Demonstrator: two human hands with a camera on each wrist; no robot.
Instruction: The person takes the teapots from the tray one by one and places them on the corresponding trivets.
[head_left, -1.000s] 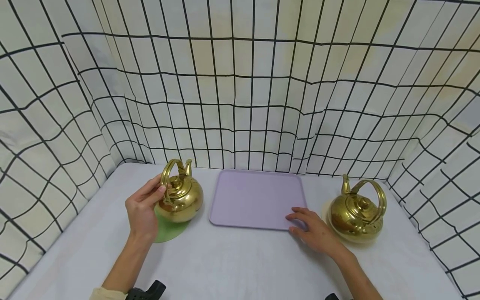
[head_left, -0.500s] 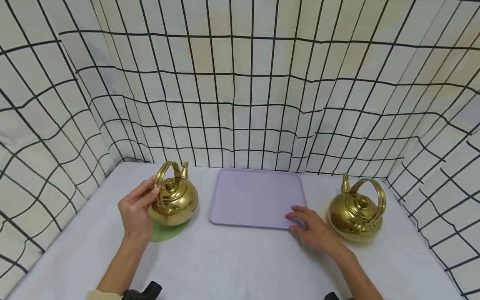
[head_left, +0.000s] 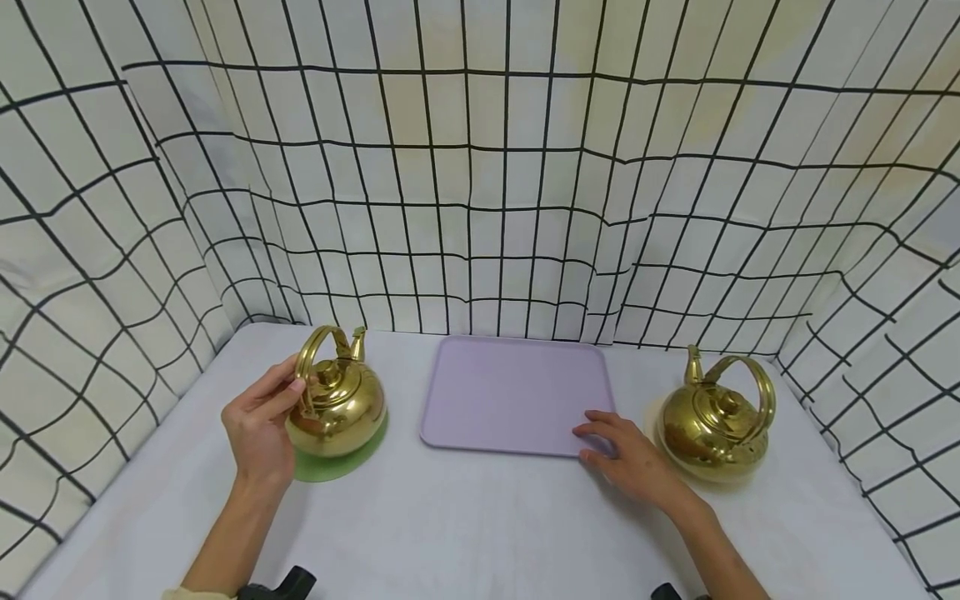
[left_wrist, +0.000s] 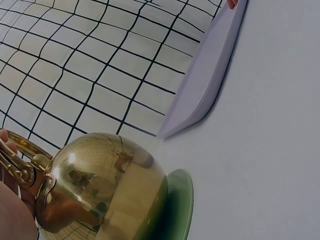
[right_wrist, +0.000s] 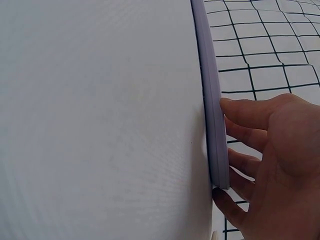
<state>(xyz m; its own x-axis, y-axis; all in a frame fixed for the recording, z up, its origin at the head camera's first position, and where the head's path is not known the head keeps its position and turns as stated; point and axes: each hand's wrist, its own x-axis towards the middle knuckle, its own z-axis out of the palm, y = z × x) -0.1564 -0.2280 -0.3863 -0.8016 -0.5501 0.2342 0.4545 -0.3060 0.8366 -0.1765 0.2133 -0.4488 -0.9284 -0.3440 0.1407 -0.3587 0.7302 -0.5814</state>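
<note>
My left hand [head_left: 258, 425] grips the arched handle of a brass kettle [head_left: 341, 417] on the left. The kettle is over a green round plate [head_left: 337, 468]; whether its base touches the plate I cannot tell. In the left wrist view the kettle's shiny side [left_wrist: 100, 185] hides much of the green plate [left_wrist: 181, 205]. A lilac tray [head_left: 517, 396] lies flat in the middle. My right hand [head_left: 630, 462] rests at its near right corner, fingers spread and relaxed. In the right wrist view the thumb and fingers touch the tray's edge [right_wrist: 214, 120].
To the right of my right hand, a second brass kettle [head_left: 712, 433] stands on a cream round plate [head_left: 652, 417]. White cloth [head_left: 480, 525] covers the table. Cloth walls with a black grid [head_left: 487, 183] enclose the back and sides.
My left hand has carried the brass kettle leftward and slightly toward me, over the green plate. My right hand and the tray have stayed put.
</note>
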